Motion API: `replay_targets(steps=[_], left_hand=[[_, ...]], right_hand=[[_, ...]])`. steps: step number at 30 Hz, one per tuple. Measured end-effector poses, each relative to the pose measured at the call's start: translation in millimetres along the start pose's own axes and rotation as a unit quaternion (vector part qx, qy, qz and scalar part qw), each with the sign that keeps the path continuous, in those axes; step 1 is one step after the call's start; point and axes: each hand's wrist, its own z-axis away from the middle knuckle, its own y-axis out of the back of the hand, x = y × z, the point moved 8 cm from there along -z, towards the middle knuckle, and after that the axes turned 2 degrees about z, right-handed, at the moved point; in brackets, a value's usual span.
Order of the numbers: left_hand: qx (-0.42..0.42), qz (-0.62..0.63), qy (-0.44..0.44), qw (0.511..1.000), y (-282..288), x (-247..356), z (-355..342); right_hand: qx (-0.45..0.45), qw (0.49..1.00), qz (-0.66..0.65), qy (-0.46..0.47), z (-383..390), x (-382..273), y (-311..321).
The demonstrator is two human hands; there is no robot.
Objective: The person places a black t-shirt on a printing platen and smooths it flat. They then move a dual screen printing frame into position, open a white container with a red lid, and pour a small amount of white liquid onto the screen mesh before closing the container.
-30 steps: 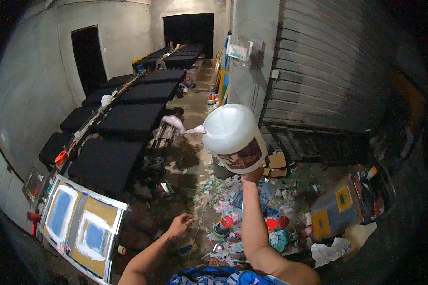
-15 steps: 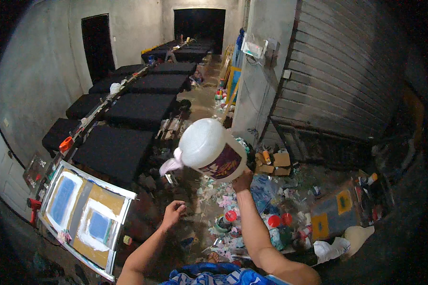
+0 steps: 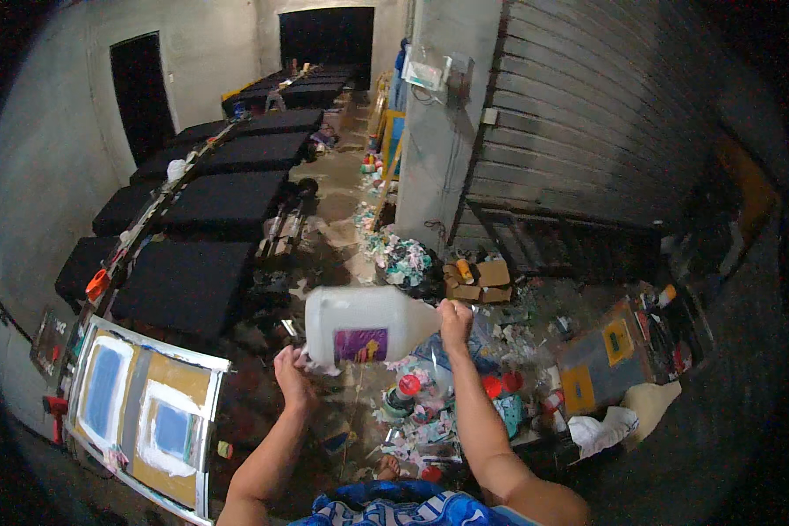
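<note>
A whitish plastic jug (image 3: pixel 351 309) with a purple label lies on its side in the air before me, its broad base to the left and its narrow neck to the right. My right hand (image 3: pixel 455 324) is closed around the neck end. At the lower corner of the base, my left hand (image 3: pixel 294 375) has its fingers bent against a pale pink cloth (image 3: pixel 321 366), mostly hidden behind the jug and fingers. Whether the left fingers also touch the jug is hard to see.
A printing screen frame (image 3: pixel 145 412) with blue and white patches leans at left. Black-covered tables (image 3: pixel 184 276) run back in rows. Scraps and red-lidded jars (image 3: pixel 409 385) litter the floor. Cardboard (image 3: pixel 491 279) lies by the pillar; another screen (image 3: pixel 598 358) is at right.
The jug has come lower and nearer, turning from tilted to nearly level. My left hand has moved up to the cloth by its base. The view has shifted to the right.
</note>
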Motion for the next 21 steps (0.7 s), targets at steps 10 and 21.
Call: replay_targets(steps=[10, 21], left_hand=[[-0.079, -0.219, 0.107, 0.967, -4, -111, -5], [-0.141, -0.176, 0.311, 0.923, -47, -230, -15]], right_hand=[[-0.236, 0.813, 0.488, 0.213, 49, 43, -5], [-0.2, 0.777, 0.571, -0.172, 100, 275, 157]])
